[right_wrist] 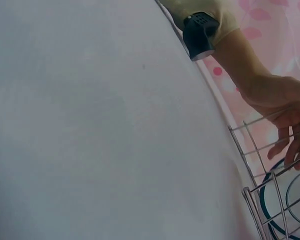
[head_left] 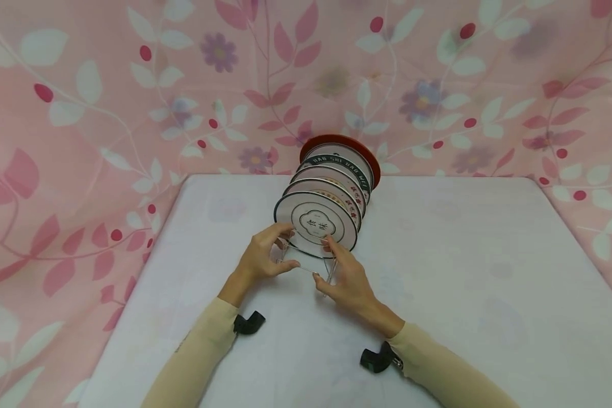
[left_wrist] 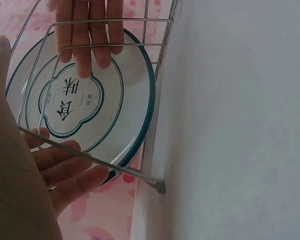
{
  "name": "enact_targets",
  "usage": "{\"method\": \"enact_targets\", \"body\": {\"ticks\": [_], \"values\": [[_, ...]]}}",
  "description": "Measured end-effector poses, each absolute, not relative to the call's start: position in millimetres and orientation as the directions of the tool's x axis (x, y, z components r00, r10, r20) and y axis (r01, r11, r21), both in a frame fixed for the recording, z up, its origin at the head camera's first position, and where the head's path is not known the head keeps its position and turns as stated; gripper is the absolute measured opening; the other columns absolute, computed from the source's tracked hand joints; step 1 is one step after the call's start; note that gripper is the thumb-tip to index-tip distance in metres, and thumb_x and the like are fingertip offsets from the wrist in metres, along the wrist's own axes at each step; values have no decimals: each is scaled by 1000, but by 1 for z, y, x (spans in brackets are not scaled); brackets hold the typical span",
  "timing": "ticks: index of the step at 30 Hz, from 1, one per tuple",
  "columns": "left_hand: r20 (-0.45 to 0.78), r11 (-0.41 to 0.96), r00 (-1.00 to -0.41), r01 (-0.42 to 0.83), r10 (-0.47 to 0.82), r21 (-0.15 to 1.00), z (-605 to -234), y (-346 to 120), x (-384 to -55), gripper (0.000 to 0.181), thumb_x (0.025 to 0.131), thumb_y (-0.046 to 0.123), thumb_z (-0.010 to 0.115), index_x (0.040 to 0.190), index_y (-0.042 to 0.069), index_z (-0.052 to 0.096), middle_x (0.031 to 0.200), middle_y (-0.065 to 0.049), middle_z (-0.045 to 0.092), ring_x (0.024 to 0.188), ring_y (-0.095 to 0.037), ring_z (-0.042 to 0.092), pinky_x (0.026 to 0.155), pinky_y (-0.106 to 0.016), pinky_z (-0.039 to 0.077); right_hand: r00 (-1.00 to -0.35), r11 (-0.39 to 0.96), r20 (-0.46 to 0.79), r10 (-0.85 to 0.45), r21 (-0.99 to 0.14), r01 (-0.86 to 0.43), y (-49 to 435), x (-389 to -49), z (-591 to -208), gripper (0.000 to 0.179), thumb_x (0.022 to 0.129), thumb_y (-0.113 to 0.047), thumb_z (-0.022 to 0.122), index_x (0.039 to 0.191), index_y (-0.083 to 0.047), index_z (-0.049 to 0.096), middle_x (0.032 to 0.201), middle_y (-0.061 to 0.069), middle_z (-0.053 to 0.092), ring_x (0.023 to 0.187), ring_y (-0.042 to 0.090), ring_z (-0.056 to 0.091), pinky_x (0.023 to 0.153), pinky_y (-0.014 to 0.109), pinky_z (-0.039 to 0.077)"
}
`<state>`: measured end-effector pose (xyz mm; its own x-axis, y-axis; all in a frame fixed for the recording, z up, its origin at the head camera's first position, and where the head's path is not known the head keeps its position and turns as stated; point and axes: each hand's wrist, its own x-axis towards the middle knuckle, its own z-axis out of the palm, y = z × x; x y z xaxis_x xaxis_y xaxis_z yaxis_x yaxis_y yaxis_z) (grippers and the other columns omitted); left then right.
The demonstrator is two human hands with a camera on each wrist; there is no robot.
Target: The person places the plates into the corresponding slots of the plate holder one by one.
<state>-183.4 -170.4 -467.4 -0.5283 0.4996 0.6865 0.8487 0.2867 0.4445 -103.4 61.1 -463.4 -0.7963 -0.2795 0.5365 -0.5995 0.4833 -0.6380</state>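
Observation:
Several round plates with dark rims stand on edge in a row, tilted, in a wire dish rack [left_wrist: 90,159]. The front plate [head_left: 316,224] faces me and bears dark characters inside a scalloped outline. My left hand [head_left: 257,256] holds the rack's near end from the left, thumb toward me and fingers near the plate. From the right side, my right hand [head_left: 351,280] holds the same end, its thumb by the front wire. In the right wrist view the rack's wire side [right_wrist: 274,182] stands on the table; that wrist's own hand is mostly outside the frame.
At the back of the row stands a red-rimmed round piece [head_left: 375,167], near the table's far edge. The white table [head_left: 464,283] spreads to both sides. Pink floral cloth [head_left: 132,85] hangs behind it. Black wrist cameras [head_left: 250,323] sit by both sleeves.

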Motion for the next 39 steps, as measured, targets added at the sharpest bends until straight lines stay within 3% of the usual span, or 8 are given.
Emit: {"method": "enact_targets", "body": {"ticks": [4,9,13,17,24,39], "values": [[685,335,-502,864,527,375,-464,-157,-173,83,84,68,57,119,-7,58,96,-16,67,76,-24,66,61,-27,55,-777,394,519,-356,-671,-629,88,-105,-465,86,74,-4,79,148,6,35,136,17,57,116,29,60,100,41,47],[689,435,-514,846,511,308,-461,-135,-156,84,82,74,53,115,-3,60,92,-12,67,64,-18,62,59,-24,52,-745,301,508,-432,-698,-650,118,-108,-466,85,72,4,78,146,8,36,136,19,56,117,32,59,100,40,47],[680,483,-550,816,484,316,-461,-118,-143,78,75,65,71,113,-1,60,95,-11,68,70,-18,63,65,-25,54,-745,257,479,-464,-732,-631,136,-107,-465,82,73,10,75,145,9,36,132,23,58,120,33,57,104,35,45],[680,518,-582,787,446,334,-461,-101,-130,78,61,52,86,112,-3,61,99,-11,67,79,-21,65,71,-29,56,-748,260,459,-479,-740,-620,149,-106,-462,81,72,12,70,146,9,36,131,24,58,123,32,56,106,30,43],[677,564,-614,751,406,342,-461,-86,-117,82,60,51,87,113,-4,59,99,-11,63,84,-22,66,72,-29,56,-730,270,497,-469,-707,-654,158,-108,-465,86,64,14,63,145,7,37,130,21,60,120,34,58,101,39,48],[667,576,-628,739,400,350,-463,-81,-115,82,59,51,88,111,-4,57,97,-11,62,83,-22,65,70,-29,56,-710,298,448,-543,-687,-662,168,-112,-458,80,70,4,67,144,8,37,130,22,60,121,31,58,105,28,44]]}}
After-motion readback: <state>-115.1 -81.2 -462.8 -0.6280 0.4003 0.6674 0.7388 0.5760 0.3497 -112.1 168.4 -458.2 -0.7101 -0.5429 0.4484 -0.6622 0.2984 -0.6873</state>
